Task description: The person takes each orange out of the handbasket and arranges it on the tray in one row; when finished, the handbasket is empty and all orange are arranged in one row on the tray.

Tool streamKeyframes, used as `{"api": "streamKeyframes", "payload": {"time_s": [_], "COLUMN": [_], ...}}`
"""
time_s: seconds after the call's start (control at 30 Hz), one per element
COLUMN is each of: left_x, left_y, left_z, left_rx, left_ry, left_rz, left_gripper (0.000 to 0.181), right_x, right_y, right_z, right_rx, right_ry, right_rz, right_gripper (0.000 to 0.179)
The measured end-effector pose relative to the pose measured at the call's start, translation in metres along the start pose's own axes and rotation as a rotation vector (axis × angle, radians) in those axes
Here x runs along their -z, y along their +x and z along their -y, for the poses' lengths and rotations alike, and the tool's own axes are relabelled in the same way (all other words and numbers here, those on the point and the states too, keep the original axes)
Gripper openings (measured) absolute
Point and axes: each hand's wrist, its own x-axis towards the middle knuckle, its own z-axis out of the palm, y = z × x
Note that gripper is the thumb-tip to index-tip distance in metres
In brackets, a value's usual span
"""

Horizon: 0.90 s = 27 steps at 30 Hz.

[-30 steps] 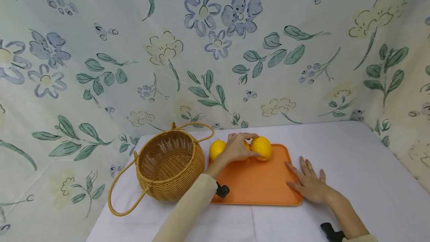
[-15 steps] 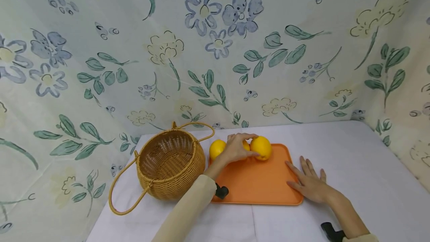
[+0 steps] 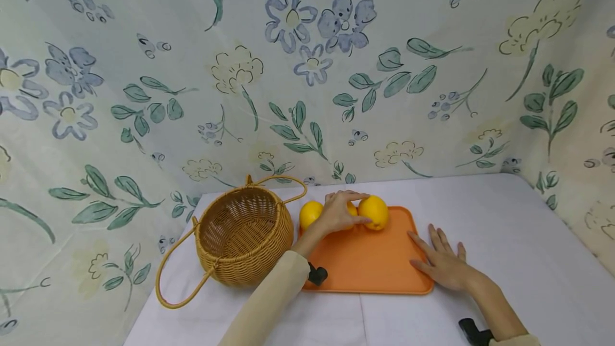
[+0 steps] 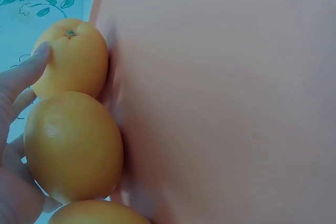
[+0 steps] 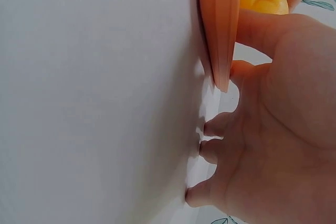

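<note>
Three oranges lie in a row along the far side of an orange tray [image 3: 365, 266]. With thumb and fingers, my left hand [image 3: 338, 212] grips the rightmost orange [image 3: 373, 212], which sits on the tray. The middle orange [image 4: 73, 145] is mostly behind that hand in the head view but plain in the left wrist view. At the left end is another orange [image 3: 310, 213], partly covered by the wrist. My right hand [image 3: 447, 263] lies with spread fingers at the tray's right edge, its thumb and index finger touching the rim [image 5: 218, 30].
A round wicker basket [image 3: 283, 250] with two looped handles stands left of the tray, its inside showing no contents. A white cloth [image 3: 504, 218] covers the table. Behind it hangs a floral curtain [image 3: 307, 95].
</note>
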Motion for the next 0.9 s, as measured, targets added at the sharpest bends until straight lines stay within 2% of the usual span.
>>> {"api": "streamKeyframes", "payload": {"time_s": [0.4, 0.9], "left_x": [0.0003, -0.0021], "left_y": [0.0018, 0.0030], "left_z": [-0.0084, -0.0089], "left_rx": [-0.018, -0.032], "left_ry": [0.040, 0.054], "left_rz": [0.013, 0.031], "left_gripper": [0.063, 0.065], "right_x": [0.0006, 0.0021], "right_y": [0.0023, 0.0013], "right_z": [0.0001, 0.0028], "right_rx": [-0.021, -0.035], "right_ry": [-0.018, -0.028], "right_rz": [0.018, 0.023], "right_gripper": [0.082, 0.082]}}
